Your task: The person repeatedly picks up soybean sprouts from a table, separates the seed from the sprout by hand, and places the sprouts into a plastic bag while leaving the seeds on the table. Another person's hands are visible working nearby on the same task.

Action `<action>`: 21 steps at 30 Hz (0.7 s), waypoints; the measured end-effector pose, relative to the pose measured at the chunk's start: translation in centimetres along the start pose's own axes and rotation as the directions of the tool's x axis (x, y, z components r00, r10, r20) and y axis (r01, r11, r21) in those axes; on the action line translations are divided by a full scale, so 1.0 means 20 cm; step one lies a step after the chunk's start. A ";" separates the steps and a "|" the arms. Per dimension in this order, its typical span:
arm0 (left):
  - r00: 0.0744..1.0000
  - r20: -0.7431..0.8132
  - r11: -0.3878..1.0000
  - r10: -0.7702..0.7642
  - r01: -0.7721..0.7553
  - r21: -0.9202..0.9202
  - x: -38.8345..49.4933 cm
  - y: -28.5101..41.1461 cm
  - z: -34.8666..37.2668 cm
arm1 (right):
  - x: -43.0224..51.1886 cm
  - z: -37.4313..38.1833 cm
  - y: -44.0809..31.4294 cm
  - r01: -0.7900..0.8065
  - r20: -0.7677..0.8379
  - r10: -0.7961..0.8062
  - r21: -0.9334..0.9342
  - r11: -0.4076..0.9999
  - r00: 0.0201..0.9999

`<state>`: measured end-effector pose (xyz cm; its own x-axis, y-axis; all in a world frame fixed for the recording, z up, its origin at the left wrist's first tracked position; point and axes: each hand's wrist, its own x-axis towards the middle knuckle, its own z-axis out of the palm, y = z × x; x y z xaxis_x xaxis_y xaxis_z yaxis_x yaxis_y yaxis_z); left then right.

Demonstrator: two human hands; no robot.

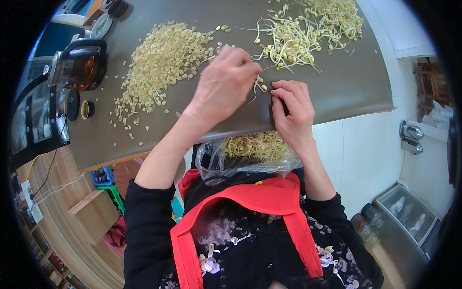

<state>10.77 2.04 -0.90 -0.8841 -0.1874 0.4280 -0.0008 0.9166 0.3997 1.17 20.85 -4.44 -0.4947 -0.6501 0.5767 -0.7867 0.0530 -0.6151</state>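
Observation:
My left hand [225,79] is slightly blurred above the brown-covered table [335,90], its fingers bent and pointing right; whether it pinches something cannot be told. Just right of its fingertips lie a few bean sprouts [259,86]. My right hand [292,104] rests at the table's front edge with curled fingertips near those sprouts; what is under its fingers is hidden. Beyond both hands spreads a loose pile of yellow bean sprouts [288,43], with a denser pile [339,18] behind it. A heap of pale bean hulls [162,54] lies to the left. A clear plastic bag [213,162] on my lap holds more sprouts [256,146].
At the table's left stand a glass teapot [81,67] with brown liquid, a small dark cup [87,109], a round black lid [73,105] and a glass dish [101,26]. A cardboard box [95,215] and a power strip [31,202] are at lower left.

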 end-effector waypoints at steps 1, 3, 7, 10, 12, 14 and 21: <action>0.999 0.048 1.000 0.005 -0.006 0.006 0.01 0.01 0.02 | 0.00 0.00 0.00 -0.011 0.004 0.011 -0.011 1.000 1.000; 0.992 0.122 0.999 0.044 -0.045 0.005 0.02 0.03 0.05 | 0.00 -0.01 0.00 -0.020 0.006 0.020 -0.001 1.000 1.000; 0.995 0.088 0.998 -0.052 0.055 -0.032 0.02 0.05 0.06 | 0.00 -0.01 0.01 -0.001 -0.004 0.001 0.021 1.000 1.000; 0.986 0.083 0.978 -0.142 0.153 -0.143 0.00 0.07 0.06 | 0.00 0.01 0.01 0.013 -0.013 -0.013 0.000 1.000 1.000; 0.977 0.053 0.946 -0.205 0.212 -0.245 -0.02 0.08 0.07 | 0.00 0.01 0.01 0.008 -0.007 -0.008 0.006 1.000 1.000; 0.947 0.103 0.867 -0.306 0.321 -0.381 -0.02 0.09 0.06 | 0.00 0.00 0.01 0.007 -0.006 -0.007 0.011 1.000 1.000; 0.766 0.366 0.496 -0.529 0.629 -0.598 -0.05 0.06 -0.02 | 0.00 0.00 0.00 -0.003 -0.015 0.004 0.017 1.000 1.000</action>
<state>11.84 3.21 -0.40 -0.8477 -0.4989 -0.1803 -0.2768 0.1260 0.9526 1.22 20.85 -4.54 -0.5030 -0.6386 0.5823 -0.7787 0.0425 -0.6260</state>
